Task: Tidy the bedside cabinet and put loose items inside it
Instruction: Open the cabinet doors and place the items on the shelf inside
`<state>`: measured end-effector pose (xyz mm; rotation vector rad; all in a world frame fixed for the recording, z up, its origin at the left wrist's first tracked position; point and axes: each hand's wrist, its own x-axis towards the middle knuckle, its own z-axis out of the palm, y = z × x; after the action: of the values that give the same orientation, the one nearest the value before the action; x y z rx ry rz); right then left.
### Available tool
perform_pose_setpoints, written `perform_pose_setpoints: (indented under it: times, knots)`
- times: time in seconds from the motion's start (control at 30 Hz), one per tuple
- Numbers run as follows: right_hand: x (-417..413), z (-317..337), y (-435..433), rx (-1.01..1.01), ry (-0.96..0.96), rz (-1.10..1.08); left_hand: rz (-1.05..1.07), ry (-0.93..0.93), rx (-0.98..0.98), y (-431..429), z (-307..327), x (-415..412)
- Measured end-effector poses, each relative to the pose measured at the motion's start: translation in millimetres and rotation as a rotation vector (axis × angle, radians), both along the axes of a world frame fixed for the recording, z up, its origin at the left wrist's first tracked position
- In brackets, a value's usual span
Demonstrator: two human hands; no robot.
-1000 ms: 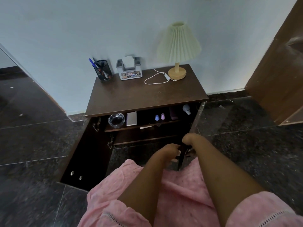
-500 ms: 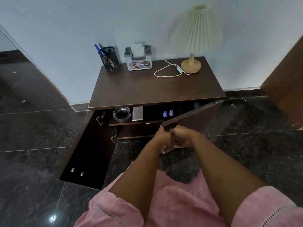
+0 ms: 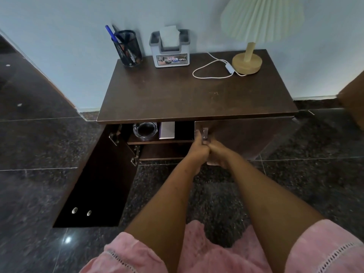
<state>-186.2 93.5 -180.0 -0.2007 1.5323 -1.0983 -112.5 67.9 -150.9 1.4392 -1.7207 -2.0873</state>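
Where the two hands meet, the right door [image 3: 246, 138] of the cabinet [image 3: 197, 99] looks all but shut. The left hand [image 3: 198, 149] curls its fingers [image 3: 198, 135] round that door's free edge, and the right hand [image 3: 216, 153] pinches the foot of the metal handle [image 3: 205, 133]. Left of the hands, the other door [image 3: 98, 184] hangs wide open. A glass ashtray [image 3: 145, 131] and a pale box [image 3: 167, 130] sit on the upper shelf [image 3: 157, 141]. Beyond the hands, on the cabinet top, a grey tissue holder [image 3: 170, 54] reads "OPEL".
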Motion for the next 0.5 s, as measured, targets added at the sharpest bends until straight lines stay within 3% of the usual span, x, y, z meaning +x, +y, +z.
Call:
perform_pose_setpoints:
  times: [0.37,0.5]
  knots:
    - [5.5,8.8,5.2,0.042,0.185,0.158,0.01,0.03,-0.007,-6.3,0.1,7.1]
    - [22.2,13.1,0.0,-0.01,0.278,0.116,0.087,0.026,0.038,-5.4,6.8,20.5]
